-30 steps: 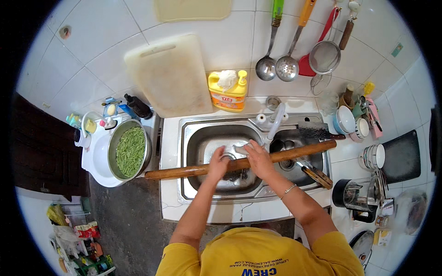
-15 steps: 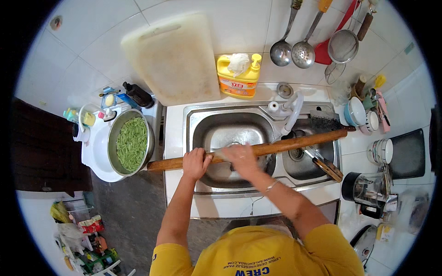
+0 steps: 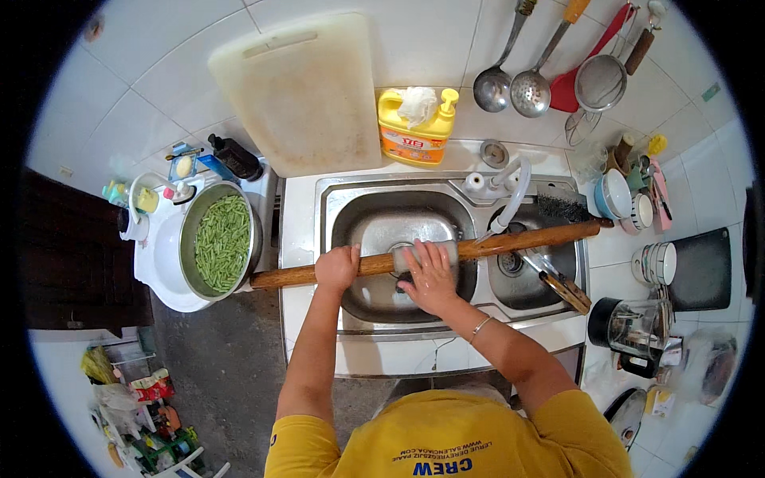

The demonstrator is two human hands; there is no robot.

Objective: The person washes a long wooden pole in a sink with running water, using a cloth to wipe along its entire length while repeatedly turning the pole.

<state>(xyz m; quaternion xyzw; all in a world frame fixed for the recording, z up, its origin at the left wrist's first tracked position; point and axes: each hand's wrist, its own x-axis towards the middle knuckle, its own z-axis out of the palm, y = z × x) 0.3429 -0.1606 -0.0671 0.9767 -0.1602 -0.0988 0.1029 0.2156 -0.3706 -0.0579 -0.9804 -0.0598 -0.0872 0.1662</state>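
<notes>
A long brown wooden pole (image 3: 530, 240) lies slantwise across the double steel sink (image 3: 343, 327), its right end higher in view. My left hand (image 3: 337, 268) is closed around the pole over the left rim of the large basin. Over that basin, my right hand (image 3: 433, 280) presses a pale grey pad (image 3: 449, 252) against the pole, fingers spread over it. Whether the pad is a sponge or a folded cloth I cannot tell. Just right of my right hand, the white faucet (image 3: 514, 199) arches over the pole. Wooden-handled tongs (image 3: 564, 291) rest across the small basin.
At left, a metal basin of cut green beans (image 3: 222, 244) stands in a white washbasin (image 3: 163, 259), close to the pole's left end. Behind the sink are a white cutting board (image 3: 299, 95) and a yellow pump jug (image 3: 415, 131). Bowls (image 3: 613, 194) and a blender (image 3: 629, 328) line the right.
My right hand has slowed from a blur, its fingers now spread over the pad on the pole. My left hand still grips the pole, turned more knuckles-up. The view has shifted slightly.
</notes>
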